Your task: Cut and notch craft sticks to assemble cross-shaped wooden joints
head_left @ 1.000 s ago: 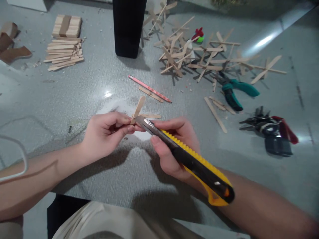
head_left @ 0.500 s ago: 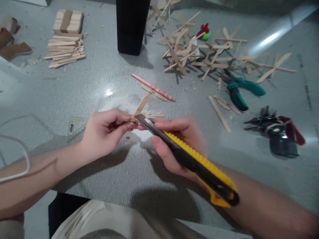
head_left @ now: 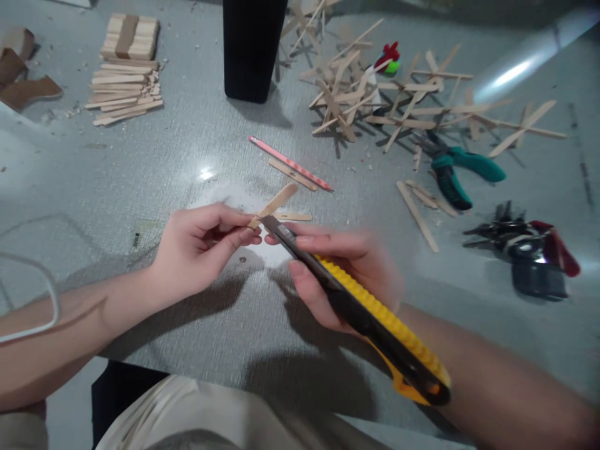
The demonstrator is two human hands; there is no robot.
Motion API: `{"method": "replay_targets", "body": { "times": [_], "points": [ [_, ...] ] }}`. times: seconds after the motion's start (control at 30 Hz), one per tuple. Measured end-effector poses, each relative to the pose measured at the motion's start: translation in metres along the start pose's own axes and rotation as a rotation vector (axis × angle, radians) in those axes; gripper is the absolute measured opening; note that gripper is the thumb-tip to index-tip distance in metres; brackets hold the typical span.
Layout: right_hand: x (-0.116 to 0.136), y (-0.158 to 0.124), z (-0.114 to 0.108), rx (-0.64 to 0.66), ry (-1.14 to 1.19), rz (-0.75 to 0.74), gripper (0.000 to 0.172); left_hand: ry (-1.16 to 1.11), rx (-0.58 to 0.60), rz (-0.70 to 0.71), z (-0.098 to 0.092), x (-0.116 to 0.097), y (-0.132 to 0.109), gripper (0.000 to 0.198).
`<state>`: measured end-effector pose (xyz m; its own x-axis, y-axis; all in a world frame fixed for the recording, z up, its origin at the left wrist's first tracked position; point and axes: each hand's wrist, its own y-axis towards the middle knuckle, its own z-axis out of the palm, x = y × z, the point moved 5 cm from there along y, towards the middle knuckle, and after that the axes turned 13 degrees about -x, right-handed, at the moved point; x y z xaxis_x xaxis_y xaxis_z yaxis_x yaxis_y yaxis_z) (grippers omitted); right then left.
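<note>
My left hand (head_left: 204, 247) pinches a wooden popsicle stick (head_left: 280, 199) between thumb and fingers; its rounded end points up and to the right. In my right hand (head_left: 347, 269) is a yellow and black utility knife (head_left: 375, 306), its handle slanting down toward my right forearm. The knife's metal tip lies at the stick, close to my left fingertips; whether the edge bites into the wood I cannot tell. Just behind the tip lies another stick (head_left: 295, 217) with a small slot. A pink pencil (head_left: 290, 164) and a slotted stick (head_left: 293, 175) lie beyond my hands.
Bundled sticks (head_left: 135, 37) and a loose stick pile (head_left: 124, 94) lie at the back left. A black box-like object (head_left: 253, 50) stands at the back. To the right are joined stick pieces (head_left: 344, 100), green-handled pliers (head_left: 452, 169) and a dark multi-part tool (head_left: 520, 244).
The held stick has tilted further to the right. My right hand and the knife have shifted slightly right and down. The whole view has moved a little.
</note>
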<state>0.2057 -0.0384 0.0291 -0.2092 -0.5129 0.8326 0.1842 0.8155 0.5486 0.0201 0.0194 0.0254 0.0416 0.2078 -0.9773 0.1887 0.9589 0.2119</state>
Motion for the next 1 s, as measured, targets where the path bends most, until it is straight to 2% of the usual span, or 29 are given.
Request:
{"method": "replay_targets", "body": {
  "times": [0.13,0.27,0.37,0.47,0.57,0.7,0.83,1.0],
  "points": [
    [0.003,0.005,0.002,0.051,0.053,-0.041,0.047,-0.01,0.001,0.036,0.0,-0.002,0.0,0.014],
    [0.005,0.012,0.003,0.097,0.098,0.066,0.038,-0.016,0.003,0.013,-0.001,0.0,0.002,0.007],
    [0.005,0.013,0.002,0.084,0.126,0.118,0.035,-0.017,0.007,-0.008,-0.002,0.0,0.003,0.005],
    [0.006,0.012,0.0,0.041,0.184,0.058,0.038,-0.013,-0.011,-0.058,-0.003,0.002,0.003,0.007],
    [0.003,0.009,0.0,0.045,0.132,-0.02,0.041,-0.001,-0.015,-0.095,-0.004,0.003,0.001,0.01],
    [0.002,0.006,0.0,0.039,0.062,-0.102,0.049,-0.025,-0.023,-0.038,-0.006,0.004,0.0,0.012],
    [0.0,0.006,0.001,0.1,0.022,-0.107,0.052,-0.019,-0.012,0.017,-0.006,0.004,0.0,0.016],
    [-0.002,0.009,-0.002,0.084,0.075,-0.091,0.046,0.004,0.0,0.003,-0.004,0.0,0.001,0.007]
  ]
}}
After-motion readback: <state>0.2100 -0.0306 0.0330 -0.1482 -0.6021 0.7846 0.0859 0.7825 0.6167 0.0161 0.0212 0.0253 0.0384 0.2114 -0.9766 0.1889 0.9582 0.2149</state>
